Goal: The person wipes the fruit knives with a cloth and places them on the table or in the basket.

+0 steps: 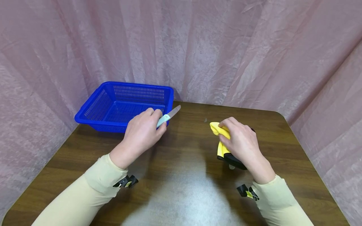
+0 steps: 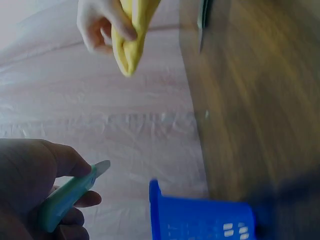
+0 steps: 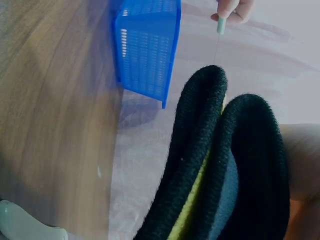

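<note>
My left hand (image 1: 143, 129) grips a small knife (image 1: 162, 120) by its pale green handle, near the basket's right front corner. The blade points up and to the right, clear of the fingers. My right hand (image 1: 241, 139) pinches a folded yellow cloth (image 1: 222, 149) with black edging, held above the table's right half. In the right wrist view the black folds of the cloth (image 3: 195, 145) fill the middle and hide most of that hand. Below the cloth lies a pale green handle-like thing (image 3: 27, 222), only partly seen.
A blue plastic basket (image 1: 124, 84) with slotted sides stands at the back left of the brown wooden table (image 1: 186, 150). Pink curtains (image 1: 198, 53) hang behind the table and along both sides. A small pale mark (image 1: 205, 120) shows near the back edge.
</note>
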